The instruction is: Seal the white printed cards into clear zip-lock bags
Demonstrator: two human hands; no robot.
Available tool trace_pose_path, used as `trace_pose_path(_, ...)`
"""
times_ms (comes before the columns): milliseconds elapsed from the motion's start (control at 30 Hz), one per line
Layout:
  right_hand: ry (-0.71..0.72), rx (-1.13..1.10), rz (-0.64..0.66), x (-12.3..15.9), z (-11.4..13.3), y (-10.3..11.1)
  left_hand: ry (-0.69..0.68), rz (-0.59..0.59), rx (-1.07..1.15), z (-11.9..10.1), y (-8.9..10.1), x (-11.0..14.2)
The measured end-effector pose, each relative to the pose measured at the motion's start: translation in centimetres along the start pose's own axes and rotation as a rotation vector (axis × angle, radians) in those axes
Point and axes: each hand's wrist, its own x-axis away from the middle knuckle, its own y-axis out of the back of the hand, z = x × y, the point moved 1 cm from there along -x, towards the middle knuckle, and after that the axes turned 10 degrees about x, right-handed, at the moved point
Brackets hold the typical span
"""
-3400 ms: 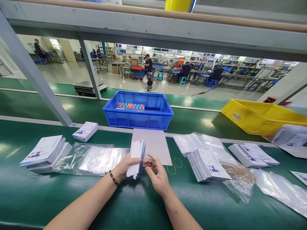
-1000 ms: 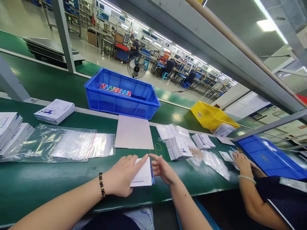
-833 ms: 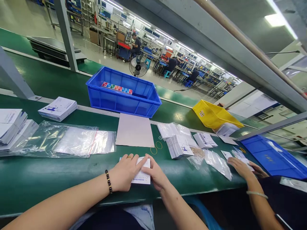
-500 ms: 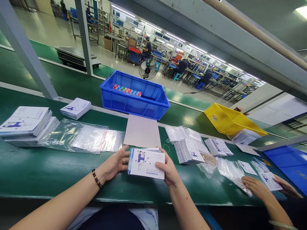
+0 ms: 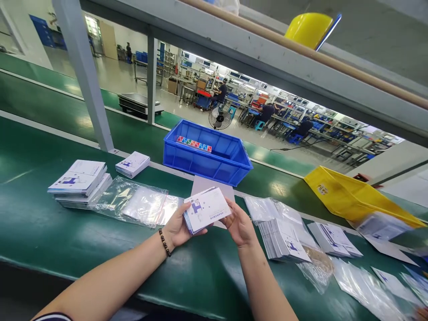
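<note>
A small stack of white printed booklets (image 5: 207, 206), with a blue-purple picture on top, is held tilted above the green bench. My left hand (image 5: 180, 226) grips its left end, thumb on the top cover and fingers underneath. At the right end, my right hand (image 5: 240, 224) has its bent fingers against the edge and corner of the same booklets. Beneath them lies a pale sheet (image 5: 200, 183), partly covered. Left of my hands are clear plastic bags (image 5: 142, 203) and a tall pile of booklets (image 5: 80, 178). A fanned pile of booklets (image 5: 282, 240) lies to the right.
A blue bin (image 5: 203, 158) with a coloured strip inside stands behind my hands. A yellow bin (image 5: 354, 196) is at the right. More booklets (image 5: 133, 164) lie at back left, and plastic bags (image 5: 363, 283) at right. A grey post (image 5: 88, 84) rises at the left.
My left hand has come in and closed on the booklets' left end. My right hand has shifted from gripping over the cover to the right edge. The stack has turned, and the view has swung left.
</note>
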Motion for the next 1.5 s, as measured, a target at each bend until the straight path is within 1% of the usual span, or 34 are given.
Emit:
trace_pose_path(67,0.021,0.003,-0.004,-0.4,-1.2,-0.3,-0.054,-0.044,0.021,-0.9,0.5,-0.3)
trace_pose_path(167,0.001,0.133,-0.050,-1.1,-3.3,-0.2,-0.112,-0.079,0.034,-1.6,1.4,-0.7)
trace_pose_path(267,-0.007,0.235,-0.081,-1.7,-4.7,0.1,-0.170,-0.118,0.033,-1.5,2.0,-1.1)
trace_pose_path(367,-0.019,0.259,-0.051,-1.8,-5.3,0.4,-0.235,-0.153,0.025,-1.0,2.2,-1.4)
trace_pose_path(500,-0.058,0.229,-0.031,-1.2,-5.7,0.4,-0.237,-0.170,0.004,-0.2,2.4,-1.6)
trace_pose_path(567,-0.064,0.226,-0.059,-0.9,-5.9,0.4,-0.234,-0.193,0.009,0.0,2.6,-1.6)
trace_pose_path(667,-0.053,0.253,-0.113,-0.7,-5.9,0.6,-0.188,-0.248,-0.001,0.1,2.7,-1.5)
trace_pose_path(767,0.044,0.281,-0.186,-0.6,-5.1,1.4,-0.184,-0.287,-0.007,-0.1,2.5,-1.4)
trace_pose_path(833,0.167,0.251,-0.256,-0.4,-4.0,2.4,-0.214,-0.304,-0.013,-0.4,2.3,-1.3)
trace_pose_path(900,0.278,0.192,-0.294,0.0,-2.7,3.5,-0.230,-0.330,-0.028,-0.8,2.3,-1.3)
trace_pose_path(967,0.324,0.179,-0.264,0.5,-1.4,4.4,-0.238,-0.356,-0.033,-1.1,2.4,-1.3)
trace_pose_path(1033,0.291,0.252,-0.174,1.0,-0.5,5.0,-0.241,-0.366,-0.010,-1.3,2.4,-1.2)
trace_pose_path(1100,0.215,0.407,-0.029,1.4,-0.3,5.1,-0.221,-0.344,0.024,-1.4,2.5,-1.3)
trace_pose_path(1133,0.194,0.519,0.046,1.5,-0.4,4.9,-0.205,-0.328,0.040,-1.4,2.4,-1.3)
trace_pose_path(1167,0.209,0.651,0.101,1.6,-0.7,4.6,-0.190,-0.309,0.052,-1.4,2.4,-1.3)
trace_pose_path(1200,0.275,0.798,0.116,1.6,-1.0,4.2,-0.178,-0.292,0.059,-1.4,2.4,-1.2)
trace_pose_path(1233,0.391,0.947,0.088,1.6,-1.4,3.8,-0.168,-0.278,0.061,-1.4,2.3,-1.2)
trace_pose_path(1333,0.887,1.316,-0.075,1.5,-2.5,1.9,-0.141,-0.253,0.042,-1.2,2.2,-1.2)
trace_pose_path(1367,1.027,1.401,-0.084,1.4,-2.9,1.3,-0.132,-0.251,0.033,-1.1,2.2,-1.2)
trace_pose_path(1400,1.128,1.470,-0.059,1.3,-3.2,0.6,-0.127,-0.253,0.025,-1.0,2.3,-1.2)
trace_pose_path(1433,1.191,1.523,-0.015,1.2,-3.4,0.0,-0.128,-0.255,0.018,-0.9,2.4,-1.2)
trace_pose_path(1500,1.228,1.575,0.058,0.8,-3.6,-0.8,-0.138,-0.261,0.005,-0.7,2.6,-1.3)
